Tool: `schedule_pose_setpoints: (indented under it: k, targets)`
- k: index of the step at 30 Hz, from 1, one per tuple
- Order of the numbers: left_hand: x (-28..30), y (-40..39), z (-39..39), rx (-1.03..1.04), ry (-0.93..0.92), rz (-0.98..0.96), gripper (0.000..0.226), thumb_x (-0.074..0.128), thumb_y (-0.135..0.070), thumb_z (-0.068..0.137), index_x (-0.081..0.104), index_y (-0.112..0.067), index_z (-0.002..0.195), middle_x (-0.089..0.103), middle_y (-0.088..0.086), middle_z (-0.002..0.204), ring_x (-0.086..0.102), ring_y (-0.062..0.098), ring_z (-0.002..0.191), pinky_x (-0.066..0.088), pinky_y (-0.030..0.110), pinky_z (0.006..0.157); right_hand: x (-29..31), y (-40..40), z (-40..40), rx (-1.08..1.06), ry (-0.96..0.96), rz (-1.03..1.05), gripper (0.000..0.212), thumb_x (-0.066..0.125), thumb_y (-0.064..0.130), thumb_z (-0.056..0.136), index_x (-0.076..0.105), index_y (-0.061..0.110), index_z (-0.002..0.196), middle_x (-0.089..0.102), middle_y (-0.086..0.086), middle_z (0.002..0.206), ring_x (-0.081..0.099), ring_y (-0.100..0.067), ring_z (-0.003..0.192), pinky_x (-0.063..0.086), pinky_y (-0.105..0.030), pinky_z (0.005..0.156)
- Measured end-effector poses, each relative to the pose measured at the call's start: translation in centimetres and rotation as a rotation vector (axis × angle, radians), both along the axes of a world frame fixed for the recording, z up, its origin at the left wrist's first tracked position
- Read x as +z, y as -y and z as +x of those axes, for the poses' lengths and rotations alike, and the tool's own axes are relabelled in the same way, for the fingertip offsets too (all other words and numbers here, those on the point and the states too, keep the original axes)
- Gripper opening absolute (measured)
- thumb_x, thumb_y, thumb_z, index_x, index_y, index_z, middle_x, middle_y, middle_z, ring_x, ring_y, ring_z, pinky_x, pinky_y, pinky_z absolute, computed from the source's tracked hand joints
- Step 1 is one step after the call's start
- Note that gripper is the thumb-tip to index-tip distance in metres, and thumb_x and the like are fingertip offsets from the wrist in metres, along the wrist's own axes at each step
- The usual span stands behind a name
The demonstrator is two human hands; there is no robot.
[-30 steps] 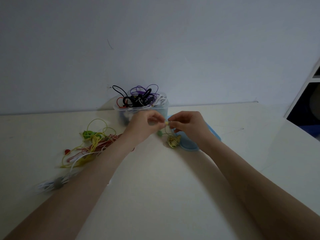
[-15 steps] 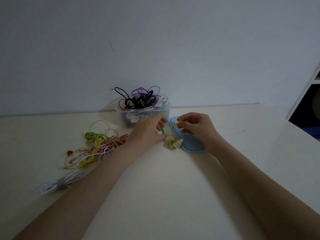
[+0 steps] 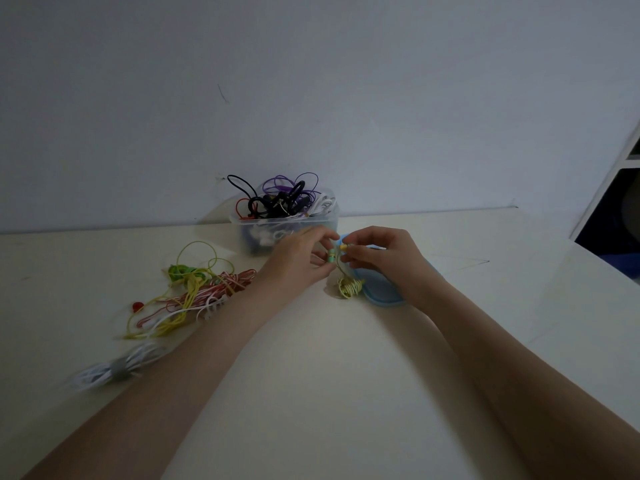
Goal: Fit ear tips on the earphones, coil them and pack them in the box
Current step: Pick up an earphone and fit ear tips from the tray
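My left hand (image 3: 299,259) pinches a green earbud (image 3: 331,256) of the yellow earphones. Close beside it, my right hand (image 3: 381,256) pinches the other, yellow earbud (image 3: 343,247). The cord of these earphones hangs down to a small yellow coil (image 3: 350,287) lying on the table just below my fingers. A clear plastic box (image 3: 287,223) stuffed with black, purple, red and white earphones stands behind my hands by the wall. Its blue lid (image 3: 381,289) lies flat under my right hand.
A tangle of yellow, green, red and white earphones (image 3: 194,292) lies left of my left arm. A bundled white cable with a grey band (image 3: 117,370) is at the front left. A white shelf unit (image 3: 616,188) stands at the right edge.
My two hands have come back together, bringing the green and yellow earbuds side by side. The coil stays on the table.
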State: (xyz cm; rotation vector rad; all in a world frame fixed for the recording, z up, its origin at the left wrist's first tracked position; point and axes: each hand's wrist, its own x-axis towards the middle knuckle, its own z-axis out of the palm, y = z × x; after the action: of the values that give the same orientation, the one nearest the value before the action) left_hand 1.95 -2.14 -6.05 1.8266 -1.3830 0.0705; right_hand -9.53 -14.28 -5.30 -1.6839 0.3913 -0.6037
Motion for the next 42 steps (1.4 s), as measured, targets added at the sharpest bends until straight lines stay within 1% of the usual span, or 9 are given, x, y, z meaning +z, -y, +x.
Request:
schedule_pose_setpoints:
  k: [8, 11, 19, 26, 29, 32, 34, 38, 42]
  targets:
    - [0.6, 0.0, -0.7, -0.095, -0.038, -0.022, 0.042, 0.075, -0.006, 0.073, 0.059, -0.011, 0.112, 0.057, -0.01, 0.084, 0.06, -0.001, 0.073, 0.053, 0.012, 0.072, 0.3, -0.2, 0.1, -0.023, 0.054, 0.045, 0.008, 0.066, -0.005, 0.078, 0.065, -0.003, 0.086, 0.068, -0.008, 0.071, 0.066, -0.008, 0.061, 0.052, -0.014, 0.063]
    - [1.4, -0.2, -0.6, -0.058, -0.098, -0.069, 0.038, 0.074, -0.003, 0.073, 0.059, -0.011, 0.107, 0.058, -0.005, 0.085, 0.061, 0.004, 0.07, 0.051, 0.01, 0.071, 1.1, -0.3, -0.2, -0.036, 0.112, 0.145, 0.008, 0.063, -0.008, 0.08, 0.064, -0.008, 0.088, 0.068, -0.015, 0.079, 0.069, -0.011, 0.064, 0.053, -0.015, 0.064]
    - [10.2, -1.1, 2.0, 0.001, -0.133, -0.178, 0.028, 0.076, -0.011, 0.073, 0.059, -0.02, 0.094, 0.063, -0.009, 0.084, 0.066, 0.006, 0.075, 0.053, 0.018, 0.075, 8.6, -0.8, 3.4, 0.019, 0.298, 0.17, 0.005, 0.061, -0.01, 0.081, 0.063, -0.004, 0.082, 0.065, -0.02, 0.078, 0.068, -0.019, 0.068, 0.056, -0.022, 0.075]
    - [15.2, -0.9, 7.1, 0.21, -0.06, -0.29, 0.018, 0.069, -0.009, 0.08, 0.06, -0.016, 0.093, 0.062, -0.003, 0.092, 0.062, 0.008, 0.074, 0.045, 0.004, 0.065, 14.1, -1.4, 9.5, 0.035, 0.372, 0.115, 0.005, 0.061, -0.01, 0.081, 0.062, -0.005, 0.081, 0.062, -0.018, 0.076, 0.065, -0.027, 0.07, 0.058, -0.028, 0.076]
    - [13.0, -0.6, 8.8, 0.349, -0.017, -0.104, 0.015, 0.066, -0.01, 0.082, 0.063, -0.012, 0.097, 0.064, -0.001, 0.096, 0.059, 0.011, 0.077, 0.042, 0.004, 0.065, 11.9, -1.1, 11.8, -0.088, 0.116, -0.119, 0.011, 0.061, -0.004, 0.083, 0.066, -0.006, 0.092, 0.068, -0.023, 0.088, 0.065, -0.028, 0.078, 0.055, -0.037, 0.084]
    - [10.3, -0.4, 9.4, 0.341, -0.001, 0.189, 0.015, 0.064, -0.017, 0.085, 0.066, -0.012, 0.099, 0.067, 0.005, 0.105, 0.06, 0.017, 0.087, 0.047, 0.027, 0.082, 9.0, -1.0, 12.7, -0.171, -0.206, -0.646, 0.02, 0.056, 0.003, 0.086, 0.071, 0.003, 0.099, 0.07, -0.016, 0.099, 0.065, -0.024, 0.087, 0.052, -0.033, 0.088]
    - [9.3, -0.6, 9.2, 0.307, -0.003, 0.307, 0.02, 0.058, -0.021, 0.089, 0.066, -0.009, 0.103, 0.067, 0.009, 0.107, 0.061, 0.022, 0.095, 0.047, 0.033, 0.086, 8.0, -1.2, 12.6, -0.142, -0.259, -0.81, 0.023, 0.052, 0.006, 0.089, 0.072, 0.007, 0.1, 0.07, -0.014, 0.1, 0.063, -0.026, 0.089, 0.051, -0.03, 0.081]
    - [7.6, -0.6, 8.4, 0.205, 0.127, 0.506, 0.027, 0.047, -0.019, 0.094, 0.063, -0.015, 0.116, 0.063, 0.01, 0.093, 0.052, 0.019, 0.08, 0.035, 0.025, 0.066, 6.2, -0.9, 11.8, 0.001, -0.327, -0.939, 0.03, 0.047, 0.005, 0.089, 0.071, 0.012, 0.105, 0.067, -0.014, 0.1, 0.06, -0.028, 0.09, 0.047, -0.032, 0.081]
    - [6.6, 0.3, 8.6, 0.191, 0.21, 0.555, 0.036, 0.049, -0.012, 0.093, 0.056, -0.022, 0.127, 0.062, 0.007, 0.1, 0.052, 0.02, 0.081, 0.034, 0.023, 0.07, 4.5, 0.1, 11.5, 0.016, -0.366, -0.937, 0.037, 0.046, 0.001, 0.086, 0.07, 0.018, 0.107, 0.067, -0.012, 0.103, 0.06, -0.027, 0.092, 0.046, -0.028, 0.08]
